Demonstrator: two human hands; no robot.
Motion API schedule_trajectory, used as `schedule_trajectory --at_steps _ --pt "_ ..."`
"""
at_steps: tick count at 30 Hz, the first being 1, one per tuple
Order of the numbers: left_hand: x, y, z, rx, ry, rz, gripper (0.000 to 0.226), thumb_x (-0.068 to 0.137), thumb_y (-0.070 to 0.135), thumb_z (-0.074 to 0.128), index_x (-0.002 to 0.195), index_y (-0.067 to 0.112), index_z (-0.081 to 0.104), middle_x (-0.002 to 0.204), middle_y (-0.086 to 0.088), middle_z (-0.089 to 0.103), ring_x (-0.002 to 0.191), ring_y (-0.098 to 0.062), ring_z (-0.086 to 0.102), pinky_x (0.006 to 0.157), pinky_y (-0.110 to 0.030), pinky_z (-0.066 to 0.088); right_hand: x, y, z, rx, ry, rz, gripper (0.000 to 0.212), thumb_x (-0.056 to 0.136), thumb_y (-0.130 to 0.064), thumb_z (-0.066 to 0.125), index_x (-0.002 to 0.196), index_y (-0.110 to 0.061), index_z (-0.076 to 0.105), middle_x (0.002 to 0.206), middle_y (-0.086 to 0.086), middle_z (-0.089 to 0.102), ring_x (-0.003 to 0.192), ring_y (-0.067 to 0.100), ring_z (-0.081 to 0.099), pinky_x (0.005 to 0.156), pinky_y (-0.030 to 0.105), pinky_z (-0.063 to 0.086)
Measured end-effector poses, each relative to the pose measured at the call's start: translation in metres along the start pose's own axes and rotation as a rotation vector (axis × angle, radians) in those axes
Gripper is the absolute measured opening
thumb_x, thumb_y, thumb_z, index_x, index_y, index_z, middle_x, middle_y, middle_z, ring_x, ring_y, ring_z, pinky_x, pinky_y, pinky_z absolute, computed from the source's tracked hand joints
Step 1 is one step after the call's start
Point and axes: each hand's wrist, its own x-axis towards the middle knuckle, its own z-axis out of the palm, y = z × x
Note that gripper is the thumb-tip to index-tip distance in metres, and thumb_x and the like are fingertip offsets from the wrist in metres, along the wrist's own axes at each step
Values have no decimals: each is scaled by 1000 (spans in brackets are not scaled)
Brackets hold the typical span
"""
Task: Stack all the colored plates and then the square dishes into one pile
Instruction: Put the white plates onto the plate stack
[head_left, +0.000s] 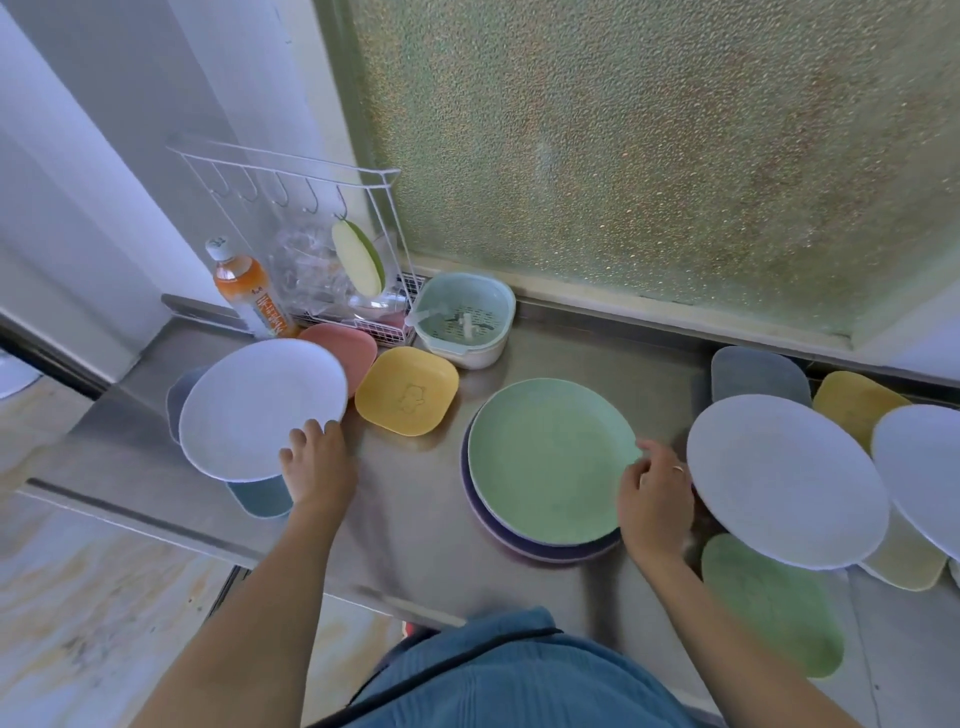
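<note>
Both hands are down on the brushed-steel table (415, 499). The left hand (317, 462) has its fingers curled over the near rim of a round, matte white plate (260, 405), which is tilted and lies over a grey-blue square dish (262, 499). The right hand (655, 499), with a ring on one finger, pinches the right edge of a smooth, round green plate (550, 457); that plate sits on a purple plate (519, 545) whose rim shows beneath it. Between the two piles lies a yellow square dish (406, 391) with rounded corners and an embossed figure, and a pink square dish (345, 345) sits just behind the white plate. To the right, two more white plates (784, 478) overlap grey, yellow and green square dishes (769, 603). Pebbled frosted glass (649, 145) backs the table.
</note>
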Motion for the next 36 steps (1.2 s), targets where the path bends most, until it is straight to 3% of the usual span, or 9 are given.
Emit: schedule_trajectory --at_steps 8,14,17,19,24,27,30,33,36 --pt "10 -37 9 38 23 88 28 81 -1 58 107 9 54 103 -12 58 99 -32 55 79 -39 44 -18 -100 40 137 -85 -285 22 85 1 52 102 -9 61 78 5 63 80 27 54 68 38 45" --pt "23 -63 16 95 144 283 43 35 -15 80 67 6 59 64 -11 57 56 -34 58 48 -33 46 -47 -144 74 194 -281 -368 22 87 -2 50 102 -12 62 84 6 66 84 25 55 70 35 43" --pt "24 -68 13 89 213 361 37 42 -13 77 66 6 57 63 -11 56 56 -32 56 47 -33 45 -59 -159 89 200 -407 -381 21 88 -5 50 103 -13 62 81 6 64 81 22 54 67 32 40" --pt "26 -69 10 70 269 385 32 49 -11 75 70 6 59 66 -11 57 58 -32 55 50 -33 45 -67 -170 99 240 -542 -334 18 91 -11 49 104 -15 60 80 -1 59 73 15 52 65 32 41" --pt "29 -65 3 36 347 455 35 48 -5 77 77 8 62 71 -9 58 60 -30 55 53 -34 46 -70 -217 112 509 -953 70 26 99 -38 39 112 -21 51 85 2 61 64 13 53 58 22 41" --pt "20 -56 2 0 420 549 40 47 0 79 80 11 58 71 -8 58 63 -29 53 55 -35 45 -69 -238 119 531 -940 87 23 97 -43 41 99 -22 51 74 0 61 57 15 54 61 29 45" --pt "12 -46 8 -45 538 632 44 53 0 75 86 14 48 71 -6 55 71 -25 40 62 -34 35 -65 -244 123 477 -851 114 25 95 -31 48 76 -16 49 64 2 61 51 18 53 60 35 46" --pt "4 -37 9 -68 608 734 26 65 4 61 87 14 51 71 -5 56 72 -23 36 65 -32 27 -58 -239 120 473 -783 233 27 91 -13 46 64 -10 47 58 6 56 47 19 52 49 24 45" --pt "-3 -24 4 -115 570 784 17 74 14 47 81 15 63 70 -4 58 68 -26 52 66 -32 27 -49 -227 109 400 -675 247 30 89 -10 48 59 -10 43 58 3 49 54 21 49 38 18 37"
